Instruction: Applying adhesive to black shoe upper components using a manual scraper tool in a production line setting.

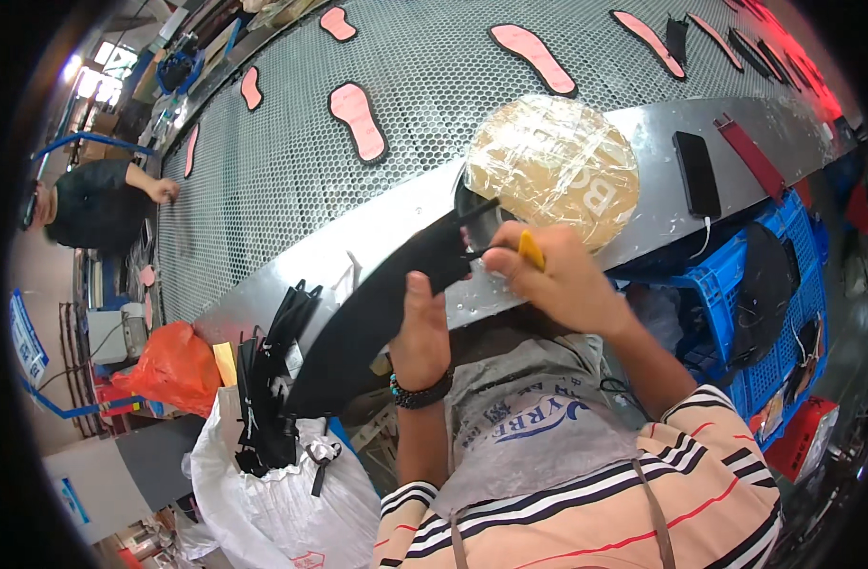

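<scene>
My left hand (422, 332) grips a long, curved black flat piece (358, 308). Its thumb lies across the near face, and the other fingers are mostly hidden behind the piece. At the far right end of this piece, my right hand (562, 280) is closed round a small tool with a yellow handle (531, 250). Its thumb and forefinger pinch close to the piece's edge; the tool's working end is too small to make out. Just beyond my hands, a round cardboard lid (557, 171) wrapped in clear tape partly covers a dark round container (474, 211).
A mesh conveyor (434, 104) carries several pink, black-edged insoles (358, 121). On its metal edge lie a black phone (696, 175) and a red strip (749, 156). Black pieces (268, 389) hang over a white sack (254, 503). Blue crates (737, 313) stand right; another person (97, 204) is far left.
</scene>
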Demonstrator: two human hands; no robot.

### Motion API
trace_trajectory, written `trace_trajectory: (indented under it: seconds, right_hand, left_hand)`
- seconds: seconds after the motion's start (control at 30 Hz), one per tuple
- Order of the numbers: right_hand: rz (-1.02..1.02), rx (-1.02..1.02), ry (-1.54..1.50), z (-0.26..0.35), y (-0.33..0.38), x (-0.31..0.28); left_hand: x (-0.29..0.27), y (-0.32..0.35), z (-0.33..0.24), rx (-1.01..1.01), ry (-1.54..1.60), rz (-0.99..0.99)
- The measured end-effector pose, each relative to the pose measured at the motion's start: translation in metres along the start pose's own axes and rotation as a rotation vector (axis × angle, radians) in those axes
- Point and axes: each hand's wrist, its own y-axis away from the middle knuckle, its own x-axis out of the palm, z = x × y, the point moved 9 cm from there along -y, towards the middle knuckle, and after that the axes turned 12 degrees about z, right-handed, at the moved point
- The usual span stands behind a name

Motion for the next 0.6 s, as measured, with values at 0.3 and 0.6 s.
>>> trace_trajectory:
  seconds: [0.3,0.6]
  right_hand:
    - [-0.054,-0.256,0.466,-0.004,0.002,-0.015]
    - [-0.101,-0.272,0.652,-0.017,0.003,0.003]
  left_hand:
    - [-0.047,0.046,0.014,-0.225,-0.133,-0.374]
    - [-0.051,0.061,0.024,-0.238,-0.056,-0.402]
